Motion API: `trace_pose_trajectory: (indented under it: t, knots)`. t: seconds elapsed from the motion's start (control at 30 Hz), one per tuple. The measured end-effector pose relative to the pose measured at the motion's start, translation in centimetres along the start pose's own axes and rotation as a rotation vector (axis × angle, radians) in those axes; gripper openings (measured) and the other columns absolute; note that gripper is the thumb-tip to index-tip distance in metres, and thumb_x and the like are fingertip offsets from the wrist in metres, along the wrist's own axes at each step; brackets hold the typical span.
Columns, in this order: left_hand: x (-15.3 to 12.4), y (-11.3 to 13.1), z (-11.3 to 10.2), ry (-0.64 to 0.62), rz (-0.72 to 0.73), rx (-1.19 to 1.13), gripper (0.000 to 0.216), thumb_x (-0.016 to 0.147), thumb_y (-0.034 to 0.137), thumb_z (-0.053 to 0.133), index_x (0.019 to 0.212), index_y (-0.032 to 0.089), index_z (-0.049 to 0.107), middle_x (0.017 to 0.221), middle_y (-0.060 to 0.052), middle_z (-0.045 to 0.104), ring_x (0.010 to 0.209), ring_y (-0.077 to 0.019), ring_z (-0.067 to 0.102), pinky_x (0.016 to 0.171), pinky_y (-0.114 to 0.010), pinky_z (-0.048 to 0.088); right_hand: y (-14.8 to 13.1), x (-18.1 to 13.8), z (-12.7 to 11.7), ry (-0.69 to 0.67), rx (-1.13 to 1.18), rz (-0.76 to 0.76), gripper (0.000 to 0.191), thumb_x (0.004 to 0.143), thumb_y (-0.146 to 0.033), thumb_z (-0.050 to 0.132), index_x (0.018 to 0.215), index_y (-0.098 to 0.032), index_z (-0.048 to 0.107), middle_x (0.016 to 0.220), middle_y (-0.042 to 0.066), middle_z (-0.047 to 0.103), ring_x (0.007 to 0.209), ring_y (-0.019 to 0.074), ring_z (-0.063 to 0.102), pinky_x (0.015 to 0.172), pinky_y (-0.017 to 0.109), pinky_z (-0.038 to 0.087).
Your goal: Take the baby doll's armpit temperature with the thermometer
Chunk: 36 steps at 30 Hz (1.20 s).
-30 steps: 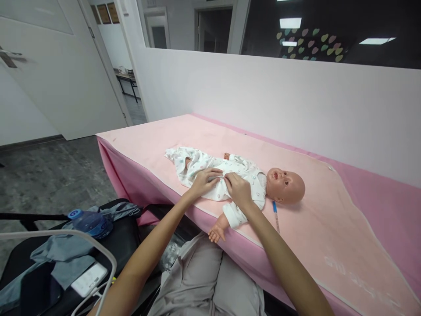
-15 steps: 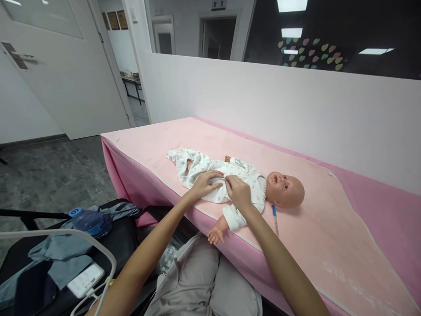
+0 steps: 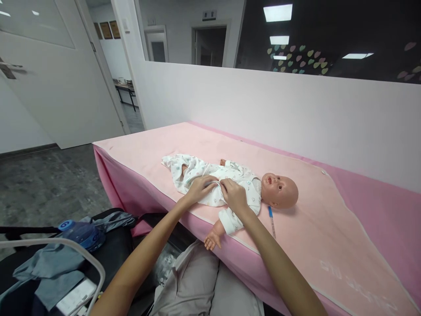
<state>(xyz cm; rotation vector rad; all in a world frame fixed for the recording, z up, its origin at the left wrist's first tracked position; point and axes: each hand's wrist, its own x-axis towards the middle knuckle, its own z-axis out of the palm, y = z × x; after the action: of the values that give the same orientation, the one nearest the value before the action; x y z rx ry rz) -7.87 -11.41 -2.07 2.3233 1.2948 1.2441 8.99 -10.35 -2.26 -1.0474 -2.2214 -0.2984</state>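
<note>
A baby doll lies on its back on a pink padded table, its head to the right. It wears a white patterned romper, with one bare leg patch showing through a gap. At the doll's waist, my left hand pinches the front edge of the romper. Close beside it, my right hand grips the same cloth edge with bent fingers. The fingertips of both hands nearly meet, and a thin white strip of cloth shows between them. One doll hand hangs over the table's near edge.
A thin blue-capped stick lies beside the doll's head on the pink table cover. To my left, a black chair bears a water bottle, grey cloth and a white phone. A white wall stands behind the table.
The view has shifted slightly, so everything sits a little further left and lower. Both hands stay at the romper's waist, and the cloth edge between them looks a little more lifted.
</note>
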Motion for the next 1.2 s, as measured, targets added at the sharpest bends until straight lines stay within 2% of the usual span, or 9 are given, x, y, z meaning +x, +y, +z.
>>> trace_pose_trajectory:
  t: [0.13, 0.27, 0.37, 0.57, 0.8, 0.93, 1.07, 1.2]
  knots:
    - [0.4, -0.2, -0.7, -0.052, -0.039, -0.102, 0.027, 0.085, 0.036, 0.046, 0.095, 0.019, 0.065, 0.099, -0.004, 0.066, 0.092, -0.0187, 0.060, 0.083, -0.029, 0.045, 0.0, 0.0, 0.0, 0.001, 0.007, -0.001, 0.020, 0.091, -0.024, 0.039, 0.088, -0.020, 0.058, 0.080, 0.002, 0.064, 0.070, 0.0117, 0.057, 0.056, 0.023, 0.031]
    - [0.9, -0.7, -1.6, -0.190, -0.070, -0.283, 0.027, 0.082, 0.035, 0.051, 0.097, 0.017, 0.065, 0.099, -0.006, 0.066, 0.093, -0.0190, 0.060, 0.084, -0.030, 0.045, 0.0, -0.1, 0.0, 0.016, 0.008, 0.001, 0.020, 0.091, -0.023, 0.039, 0.089, -0.020, 0.058, 0.081, 0.001, 0.064, 0.069, 0.0116, 0.057, 0.055, 0.023, 0.031]
    - [1.1, -1.0, -2.1, -0.239, -0.102, -0.370, 0.027, 0.081, 0.033, 0.053, 0.096, 0.015, 0.066, 0.100, -0.007, 0.066, 0.094, -0.0200, 0.059, 0.086, -0.031, 0.045, 0.0, -0.1, 0.1, 0.029, 0.023, -0.006, 0.019, 0.090, -0.023, 0.040, 0.090, -0.020, 0.059, 0.082, 0.001, 0.064, 0.070, 0.0118, 0.057, 0.056, 0.022, 0.032]
    - [0.9, -1.2, -2.3, -0.213, -0.141, -0.388, 0.026, 0.082, 0.031, 0.050, 0.095, 0.016, 0.066, 0.101, -0.007, 0.066, 0.094, -0.0199, 0.059, 0.086, -0.031, 0.044, 0.3, -0.1, 0.4, 0.038, 0.078, 0.004, 0.019, 0.090, -0.023, 0.041, 0.091, -0.020, 0.059, 0.084, 0.002, 0.065, 0.073, 0.0122, 0.059, 0.061, 0.022, 0.037]
    - [1.0, -0.8, -1.7, -0.161, -0.092, -0.142, 0.028, 0.085, 0.035, 0.043, 0.091, 0.019, 0.065, 0.092, -0.003, 0.066, 0.086, -0.0184, 0.059, 0.081, -0.029, 0.043, 0.4, -0.1, 0.7, 0.025, 0.082, 0.034, 0.021, 0.091, -0.024, 0.037, 0.091, -0.020, 0.058, 0.084, 0.003, 0.065, 0.073, 0.0126, 0.059, 0.061, 0.022, 0.038]
    - [1.0, -0.8, -1.6, -0.154, -0.082, -0.148, 0.029, 0.086, 0.035, 0.041, 0.092, 0.019, 0.064, 0.095, -0.003, 0.065, 0.089, -0.0184, 0.058, 0.083, -0.029, 0.043, 0.3, 0.0, 0.7, 0.024, 0.072, 0.053, 0.022, 0.092, -0.023, 0.036, 0.091, -0.019, 0.058, 0.083, 0.003, 0.065, 0.073, 0.0126, 0.059, 0.060, 0.022, 0.037]
    - [0.8, -0.6, -1.5, -0.159, -0.065, -0.247, 0.024, 0.082, 0.031, 0.048, 0.097, 0.018, 0.062, 0.099, -0.005, 0.064, 0.094, -0.0191, 0.058, 0.085, -0.031, 0.045, 0.2, 0.0, 0.5, 0.028, 0.065, 0.054, 0.022, 0.091, -0.023, 0.037, 0.090, -0.019, 0.058, 0.083, 0.003, 0.065, 0.072, 0.0132, 0.059, 0.060, 0.022, 0.037]
    - [0.6, -0.1, -1.3, -0.126, -0.079, -0.182, 0.023, 0.078, 0.030, 0.053, 0.095, 0.019, 0.063, 0.098, -0.005, 0.065, 0.091, -0.0197, 0.059, 0.080, -0.031, 0.047, 0.3, -0.1, 0.5, 0.022, 0.057, 0.047, 0.021, 0.091, -0.023, 0.037, 0.090, -0.019, 0.058, 0.081, 0.003, 0.064, 0.071, 0.0130, 0.059, 0.060, 0.022, 0.037]
